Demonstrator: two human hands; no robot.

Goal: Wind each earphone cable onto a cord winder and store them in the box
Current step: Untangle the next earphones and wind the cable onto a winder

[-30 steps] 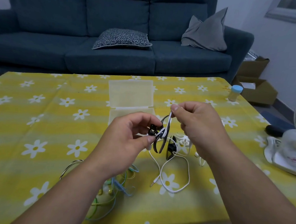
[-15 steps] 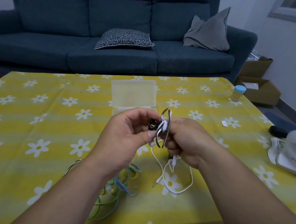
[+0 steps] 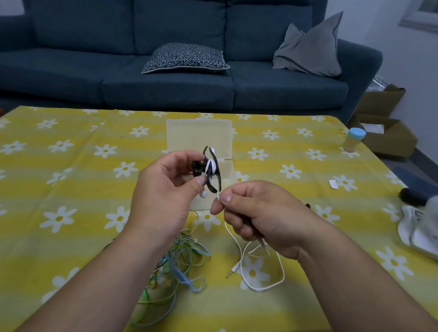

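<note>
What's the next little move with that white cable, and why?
Probably swing the right hand round the black winder for one more turn. The left hand holds the winder with only a few white wraps, the right hand pinches the cable just below, and a long loop with the plug lies on the tablecloth.

We are seeing a blue sofa (image 3: 93, 29) sitting beyond the table's (image 3: 58, 181) far edge, a patterned cushion (image 3: 186, 58) lying on it, a blue-lidded jar (image 3: 353, 139) standing near the far right corner, a white fan (image 3: 434, 230) at the right edge
</note>
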